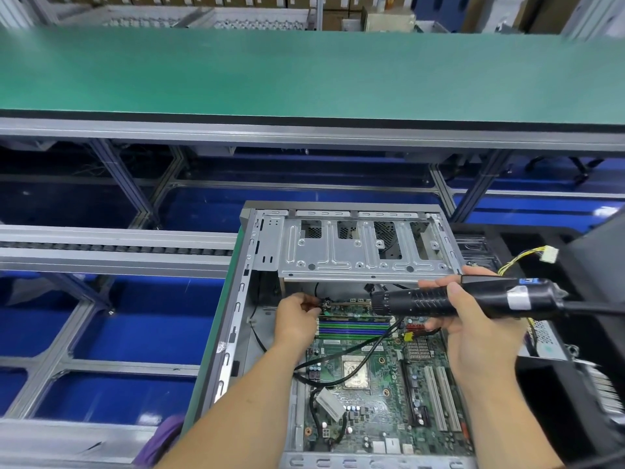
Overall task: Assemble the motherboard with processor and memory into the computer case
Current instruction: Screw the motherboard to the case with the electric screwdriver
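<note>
The board is green, its memory slots striped blue and green; the case is silver-grey, the screwdriver black.

Two bare forearms and hands, seen from the wearer's own head.

The left hand and the right hand wear no gloves, and no ring shows on any finger in view. Both forearms are uncovered from the wrist down to the bottom edge of the view: no sleeve or cuff shows on them, and no watch or wrist strap either. The fingernails that show on the right hand are short and plain. Down by the left elbow a blurred patch of purple cloth shows; whether it is part of the person's clothing cannot be told.
</note>
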A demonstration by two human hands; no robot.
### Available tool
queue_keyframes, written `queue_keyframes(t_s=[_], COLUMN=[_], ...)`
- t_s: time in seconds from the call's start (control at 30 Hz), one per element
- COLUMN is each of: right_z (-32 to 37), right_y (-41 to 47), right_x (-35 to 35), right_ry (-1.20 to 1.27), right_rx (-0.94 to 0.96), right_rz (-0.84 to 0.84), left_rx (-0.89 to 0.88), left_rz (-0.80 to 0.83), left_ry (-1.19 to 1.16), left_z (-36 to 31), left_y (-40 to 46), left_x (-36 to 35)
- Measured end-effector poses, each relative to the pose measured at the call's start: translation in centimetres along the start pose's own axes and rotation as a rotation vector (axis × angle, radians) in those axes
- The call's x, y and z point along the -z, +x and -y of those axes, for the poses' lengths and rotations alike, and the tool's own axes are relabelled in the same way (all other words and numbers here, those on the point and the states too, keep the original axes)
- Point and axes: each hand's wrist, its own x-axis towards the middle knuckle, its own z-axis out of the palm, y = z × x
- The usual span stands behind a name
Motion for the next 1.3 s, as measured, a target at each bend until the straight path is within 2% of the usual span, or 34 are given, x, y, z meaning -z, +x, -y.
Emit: queue_keyframes(t_s=[0.3, 0.43, 0.77, 1.3], right_z=[0.29, 0.41, 0.35, 0.03], right_y=[-0.10, -0.16, -0.13, -0.21], right_x=[-0.35, -0.40, -0.29, -0.13], right_ry=[-0.007, -0.011, -0.012, -0.029], right_rx=[0.007, 0.006, 0.011, 0.037], right_rz=[-0.013, -0.013, 0.015, 0.056], left_rx=[-0.146, -0.136, -0.170, -0.237], left_rz=[-0.095, -0.131, -0.104, -0.105], left_ry=[0.323, 0.305, 0.319, 0.482], left_z=[0.07, 0.16, 0.35, 0.37], left_y=[0.00, 0.15, 0.18, 0.04], left_x=[-0.15, -0.04, -0.02, 0.07])
